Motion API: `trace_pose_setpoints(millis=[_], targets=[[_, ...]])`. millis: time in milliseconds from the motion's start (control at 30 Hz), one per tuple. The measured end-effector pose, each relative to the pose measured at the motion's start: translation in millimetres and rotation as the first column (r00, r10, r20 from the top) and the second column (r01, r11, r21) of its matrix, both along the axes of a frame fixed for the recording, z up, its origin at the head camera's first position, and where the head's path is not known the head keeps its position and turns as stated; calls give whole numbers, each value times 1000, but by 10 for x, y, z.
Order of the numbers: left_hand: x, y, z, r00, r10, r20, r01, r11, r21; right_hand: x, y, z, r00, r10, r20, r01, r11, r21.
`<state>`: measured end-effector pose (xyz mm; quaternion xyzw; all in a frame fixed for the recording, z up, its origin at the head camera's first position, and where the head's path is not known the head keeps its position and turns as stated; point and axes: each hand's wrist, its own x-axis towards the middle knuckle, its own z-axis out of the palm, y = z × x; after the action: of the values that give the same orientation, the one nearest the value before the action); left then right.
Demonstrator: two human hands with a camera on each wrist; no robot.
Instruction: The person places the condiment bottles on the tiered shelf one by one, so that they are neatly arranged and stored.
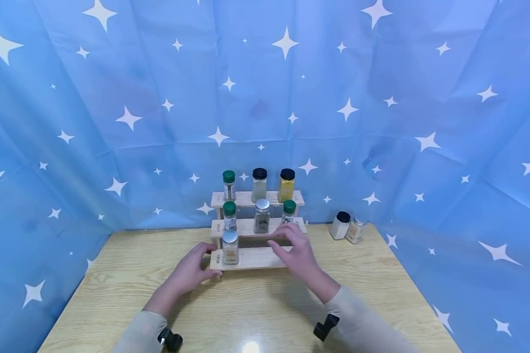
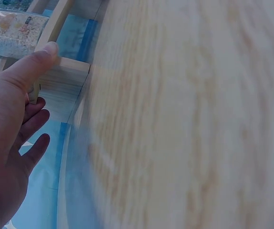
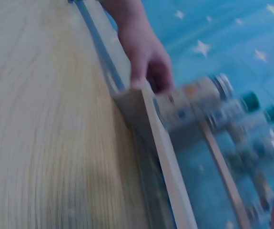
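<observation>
My left hand (image 1: 186,272) grips the left end of the lowest shelf of a three-step wooden spice rack (image 1: 260,258). In the left wrist view its thumb (image 2: 40,56) presses the shelf's front edge, with the fingers beneath. Just beside it on that shelf stands a silver-lidded spice jar (image 1: 231,252). My right hand (image 1: 299,254) hovers over the right part of the same shelf, fingers loosely bent and holding nothing. On the middle step stand a silver-lidded jar (image 1: 262,219) and two green-capped jars, the right one (image 1: 288,211) partly hidden behind my right hand.
The top step carries a green-capped jar (image 1: 229,189), a black-lidded pale jar (image 1: 259,189) and a black-lidded yellow jar (image 1: 286,190). A black-lidded white jar (image 1: 339,228) and a silver-lidded jar (image 1: 355,232) stand on the table at right. A starry blue curtain (image 1: 260,108) hangs behind.
</observation>
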<state>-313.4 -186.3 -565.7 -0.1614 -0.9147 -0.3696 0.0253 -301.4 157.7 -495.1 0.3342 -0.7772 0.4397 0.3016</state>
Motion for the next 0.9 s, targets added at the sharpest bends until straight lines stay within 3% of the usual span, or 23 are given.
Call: trace_pose_setpoints(millis=[233,400,533,633,733,900], targets=[[0,1,6,1000,-6,7,6,1000,-8,-115,652,-63,989,-148,7,148,986,-78],[-1,0,-6,1000,-2,6,2,1000,-4,-218,1114,-97,960,-280,18,280,954,-103],[-6,-6,-2,1000,3,8,-3,1000,-1,-284,1416,-122,924,-360,132,376,918,-125],[-6,-10,-5,1000,4,10,-4,1000,1,-338,1589,-139,882,-413,226,441,893,-91],[-4,-11,-7,1000,1,9,-1,1000,2,-423,1729,-150,859,-436,269,459,888,-27],[9,-3,6,1000,-7,9,7,1000,3,-586,1907,-129,841,-455,293,443,890,109]])
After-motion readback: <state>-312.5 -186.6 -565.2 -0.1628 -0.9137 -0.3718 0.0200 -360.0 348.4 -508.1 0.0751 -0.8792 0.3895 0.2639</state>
